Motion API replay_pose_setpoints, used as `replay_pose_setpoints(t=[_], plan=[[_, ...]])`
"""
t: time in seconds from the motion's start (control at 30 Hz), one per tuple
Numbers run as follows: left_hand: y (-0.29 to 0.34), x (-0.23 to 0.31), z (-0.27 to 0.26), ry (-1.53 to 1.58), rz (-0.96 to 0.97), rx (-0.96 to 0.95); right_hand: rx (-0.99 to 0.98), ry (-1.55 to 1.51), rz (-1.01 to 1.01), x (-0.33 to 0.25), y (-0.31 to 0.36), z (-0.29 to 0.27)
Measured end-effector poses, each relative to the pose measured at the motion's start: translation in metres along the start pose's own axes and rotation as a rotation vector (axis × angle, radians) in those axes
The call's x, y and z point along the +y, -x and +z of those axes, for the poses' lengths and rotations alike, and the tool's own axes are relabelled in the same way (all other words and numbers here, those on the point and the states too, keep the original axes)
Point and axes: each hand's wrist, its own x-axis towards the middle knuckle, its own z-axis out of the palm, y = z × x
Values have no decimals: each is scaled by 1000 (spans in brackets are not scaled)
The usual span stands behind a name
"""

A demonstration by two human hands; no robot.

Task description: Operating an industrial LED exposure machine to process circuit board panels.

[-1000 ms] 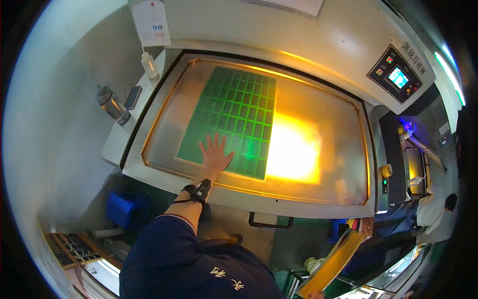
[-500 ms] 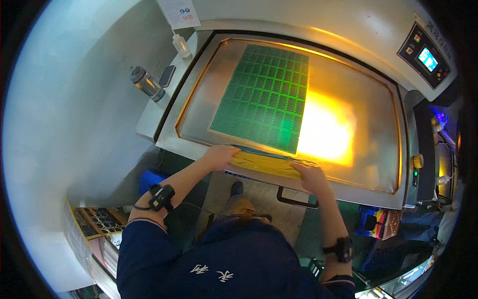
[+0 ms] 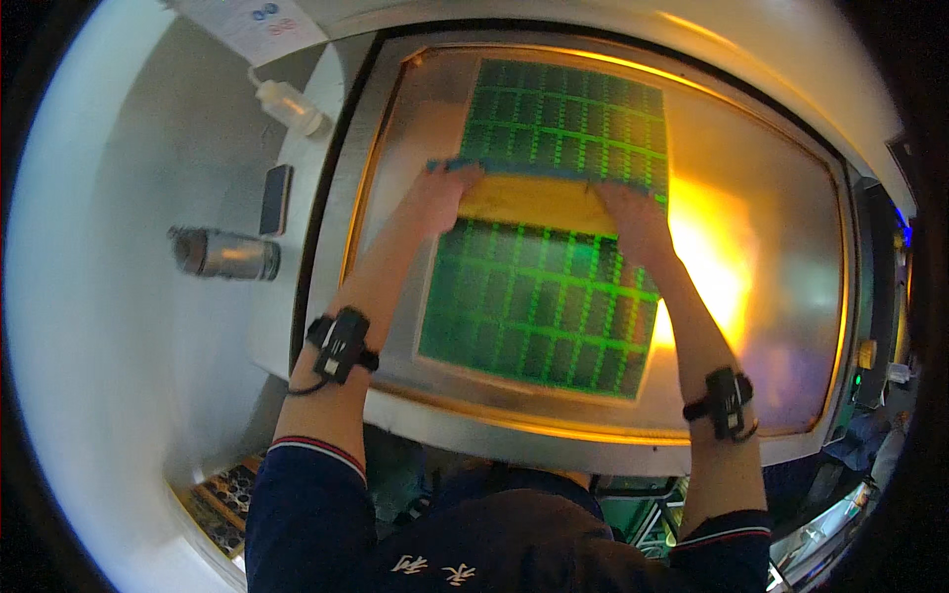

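Across the green panel (image 3: pixel 539 308), the left hand (image 3: pixel 445 198) and right hand (image 3: pixel 635 219) each had a closed grip on one end of a blue-edged yellow bar (image 3: pixel 534 201).

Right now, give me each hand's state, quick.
Left hand: closed, holding the left end of the yellow bar.
Right hand: closed, holding its right end.

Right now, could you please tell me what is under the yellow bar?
A green patterned panel shows nearer and farther than the yellow bar; whatever lies directly beneath is covered.
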Motion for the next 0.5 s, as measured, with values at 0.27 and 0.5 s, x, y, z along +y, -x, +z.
replay_pose_setpoints(t=[0.27, 0.5], plan=[[-219, -151, -11, -36, 4, 284, 8, -22, 91, 82, -248, -6], [-224, -166, -1, 108, -10, 217, 161, -4, -11, 96, -254, 35]])
